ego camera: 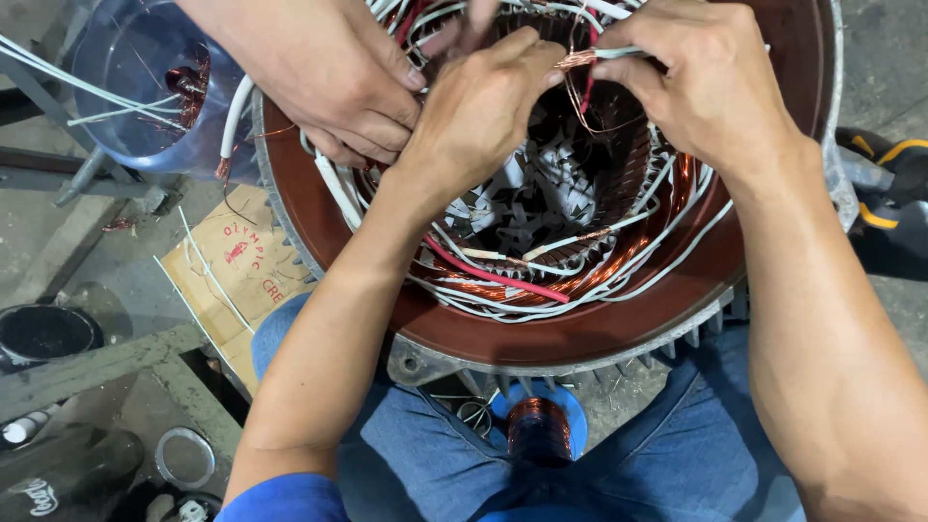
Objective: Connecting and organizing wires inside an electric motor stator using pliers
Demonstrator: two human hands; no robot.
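Bright, even overhead light, soft shadows, sharp centre, slight wide-angle stretch toward the edges.

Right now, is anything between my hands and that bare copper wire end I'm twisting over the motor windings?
Nothing visible. Your left hand and right hand both pinch the bare copper wire end directly. Another person's hand works beside your left one, touching it, but not across the wire. White sleeved leads lie below, inside the stator housing.

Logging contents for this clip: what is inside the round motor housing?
Inside the motor housing: copper windings, white sleeved wires, a red wire and grey paper strips. The upper part is hidden by the left hand, right hand and another person's hand.
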